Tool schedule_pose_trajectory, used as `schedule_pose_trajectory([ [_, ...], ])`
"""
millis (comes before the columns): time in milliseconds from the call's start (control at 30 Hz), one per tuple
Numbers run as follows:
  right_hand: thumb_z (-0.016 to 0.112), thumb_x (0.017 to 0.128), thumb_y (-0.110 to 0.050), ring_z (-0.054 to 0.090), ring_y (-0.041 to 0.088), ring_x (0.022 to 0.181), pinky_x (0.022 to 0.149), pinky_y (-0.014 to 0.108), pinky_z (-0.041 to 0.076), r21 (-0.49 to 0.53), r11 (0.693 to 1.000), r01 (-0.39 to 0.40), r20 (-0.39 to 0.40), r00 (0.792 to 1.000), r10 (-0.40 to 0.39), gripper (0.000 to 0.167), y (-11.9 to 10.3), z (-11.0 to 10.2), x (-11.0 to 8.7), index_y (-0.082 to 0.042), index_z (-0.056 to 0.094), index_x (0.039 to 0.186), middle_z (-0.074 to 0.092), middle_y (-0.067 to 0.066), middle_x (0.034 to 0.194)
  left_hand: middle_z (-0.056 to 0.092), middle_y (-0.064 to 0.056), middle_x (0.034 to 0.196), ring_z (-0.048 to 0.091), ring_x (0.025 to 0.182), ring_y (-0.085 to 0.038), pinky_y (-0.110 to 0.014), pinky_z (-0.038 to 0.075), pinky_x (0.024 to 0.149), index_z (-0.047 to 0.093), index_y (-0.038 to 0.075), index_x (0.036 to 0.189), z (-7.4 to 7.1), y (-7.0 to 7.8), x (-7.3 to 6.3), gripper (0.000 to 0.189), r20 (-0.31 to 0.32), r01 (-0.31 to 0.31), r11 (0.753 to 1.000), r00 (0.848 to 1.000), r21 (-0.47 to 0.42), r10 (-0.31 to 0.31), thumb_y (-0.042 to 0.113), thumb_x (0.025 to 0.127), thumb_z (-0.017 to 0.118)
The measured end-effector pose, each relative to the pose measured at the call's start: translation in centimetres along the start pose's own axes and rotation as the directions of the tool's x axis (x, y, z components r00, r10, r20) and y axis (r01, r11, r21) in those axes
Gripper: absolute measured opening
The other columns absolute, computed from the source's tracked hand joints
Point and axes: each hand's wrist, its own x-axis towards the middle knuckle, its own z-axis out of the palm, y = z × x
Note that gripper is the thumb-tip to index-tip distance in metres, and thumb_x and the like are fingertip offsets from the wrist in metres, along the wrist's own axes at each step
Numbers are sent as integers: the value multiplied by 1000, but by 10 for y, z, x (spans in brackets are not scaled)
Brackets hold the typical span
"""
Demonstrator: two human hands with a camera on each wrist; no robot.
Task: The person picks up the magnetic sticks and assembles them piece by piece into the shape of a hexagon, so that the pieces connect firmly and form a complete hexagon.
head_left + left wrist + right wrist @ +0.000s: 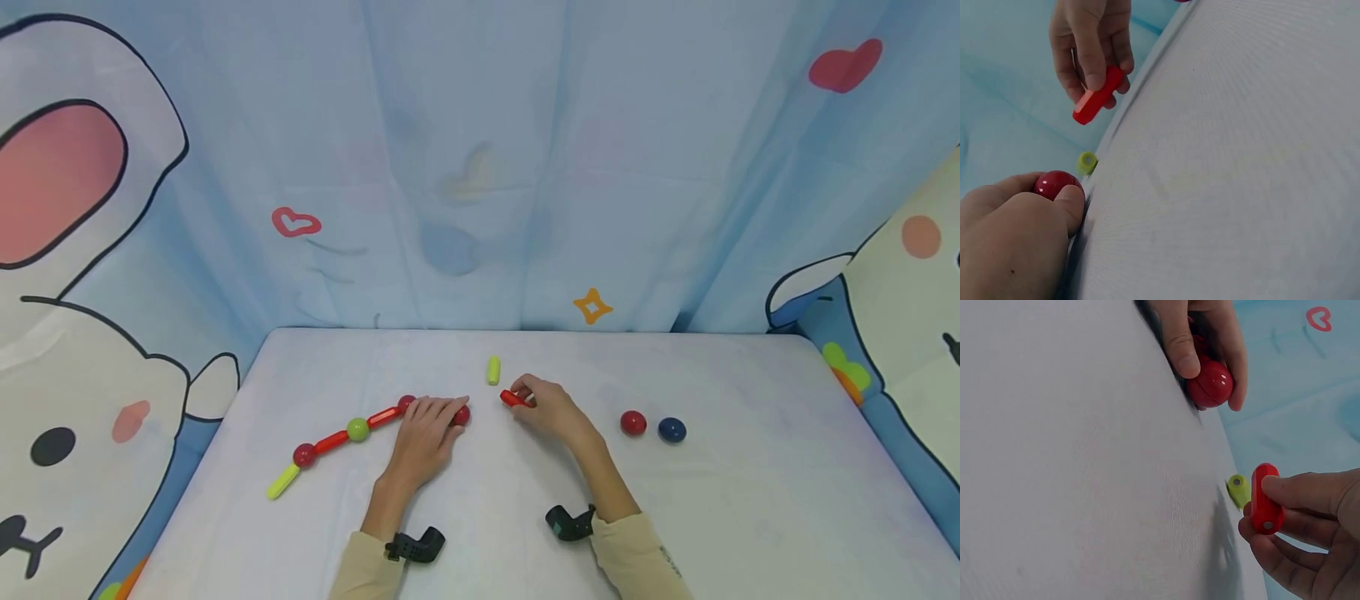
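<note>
A chain of rods and balls runs across the left of the table: a yellow-green rod [283, 482], a red ball [304, 455], red rods, a green ball [357, 429] and more red balls. My left hand [429, 437] covers part of it and grips the red ball at its right end [1211, 384] between thumb and fingers. What lies under that palm is mostly hidden. My right hand [551, 408] pinches a loose red rod [1267, 499] with a small metal disc in its end. In the left wrist view this rod [1099, 97] is held above the table, apart from the chain.
A short yellow-green rod [493, 370] lies behind the hands near the table's middle. To the right of my right forearm rest a red ball [633, 423] and a dark blue ball [672, 430]. A printed blue curtain [480, 167] hangs behind the white table [750, 500].
</note>
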Motion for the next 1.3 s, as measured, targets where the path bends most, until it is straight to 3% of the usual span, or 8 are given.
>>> schedule_pose_trajectory([
  [300,67,89,-7,63,20,96,89,38,55,32,993,116,74,990,-118,21,-14,12,-3,-9,66,110,70,8,105,63,1,129,53,119,-17,-41,42,107,48,21,142,1,0,0,53,42,22,998,999,54,-24,39,93,61],
  [1000,69,88,-8,61,14,86,83,33,56,20,991,129,110,985,-130,22,-24,30,-6,-8,67,110,70,5,98,64,1,127,54,116,-18,-41,41,108,49,21,140,2,0,1,50,12,6,999,1000,43,-6,39,95,59],
  [1300,66,91,-14,64,17,92,86,35,56,23,993,116,98,988,-118,22,-23,17,-9,-7,66,113,70,6,101,61,2,126,53,115,-18,-44,41,106,53,33,137,1,1,1,44,-17,3,1000,1000,4,-3,30,94,63],
])
